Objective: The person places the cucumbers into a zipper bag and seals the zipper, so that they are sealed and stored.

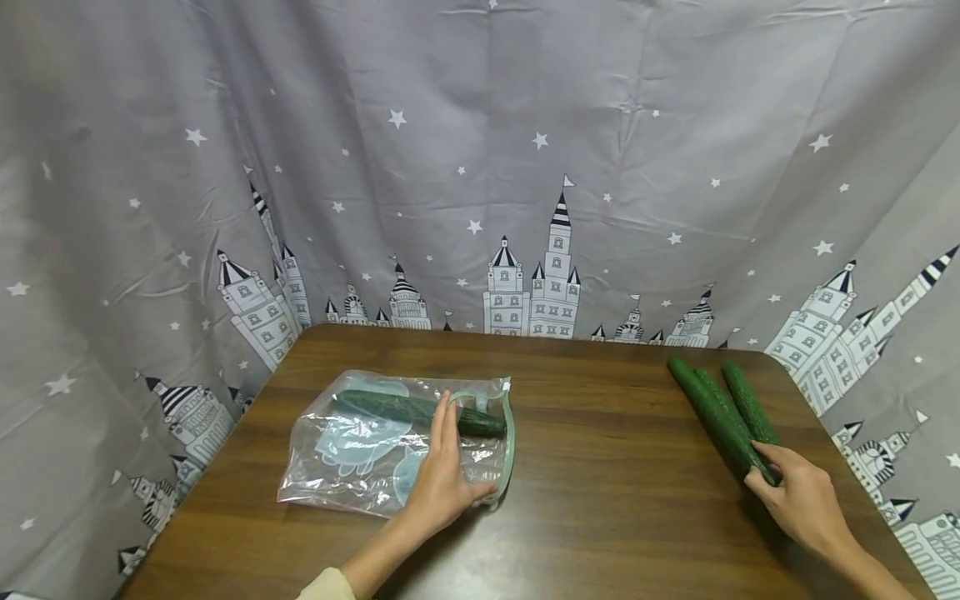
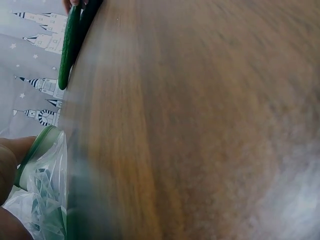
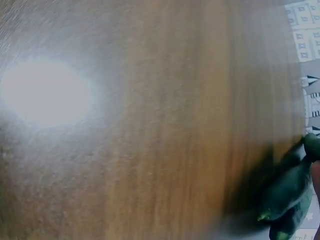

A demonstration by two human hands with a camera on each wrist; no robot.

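Note:
A clear zip bag (image 1: 311,454) with a pale blue animal print and a green-edged mouth lies flat at the left of the table. One cucumber (image 1: 390,406) lies lengthwise inside it. At the mouth, my left hand (image 1: 441,479) has its fingers straight over the film and its thumb spread toward the near edge of the green rim (image 2: 37,150). On the right, my right hand (image 1: 806,500) grips the near end of a long cucumber (image 1: 705,407), between thumb and fingers. Two other cucumbers, a middle one (image 1: 718,386) partly hidden and an outer one (image 1: 746,400), lie close beside it.
The brown wooden table (image 1: 600,467) has its far edge against a grey curtain (image 1: 480,125) printed with stars and castles. Curtain also hangs along both sides. Bare tabletop separates the bag from the cucumbers on the right.

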